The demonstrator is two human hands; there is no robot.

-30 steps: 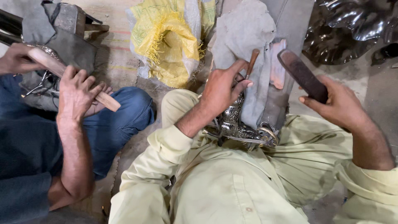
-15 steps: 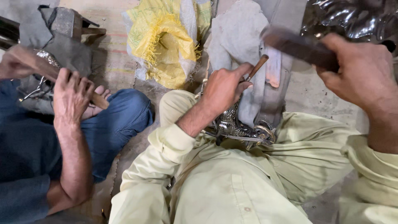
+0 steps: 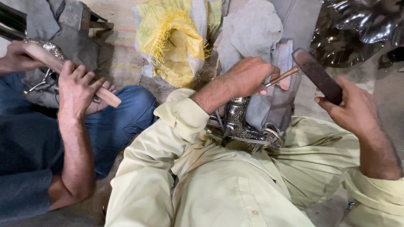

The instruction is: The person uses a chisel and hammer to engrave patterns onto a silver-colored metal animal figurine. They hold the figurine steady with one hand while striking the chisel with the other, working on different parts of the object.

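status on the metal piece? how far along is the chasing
Done: the metal piece on the lap already shows raised ornament over its visible surface. In hand: the left hand sets a thin punch by the piece's top, and the right hand holds a dark flat striker raised, apart from the punch. Left: cannot tell; the hand hides the worked spot. A co-worker's hand grips a wooden tool nearby.

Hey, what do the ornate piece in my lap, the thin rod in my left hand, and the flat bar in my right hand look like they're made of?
Ornate piece: looks like silvery metal, shiny, with embossed relief. Rod in the left hand: coppery-brown and smooth, so metal or wood; hard to tell. Bar in the right hand: dark, dull and rough, perhaps worn iron or wood.
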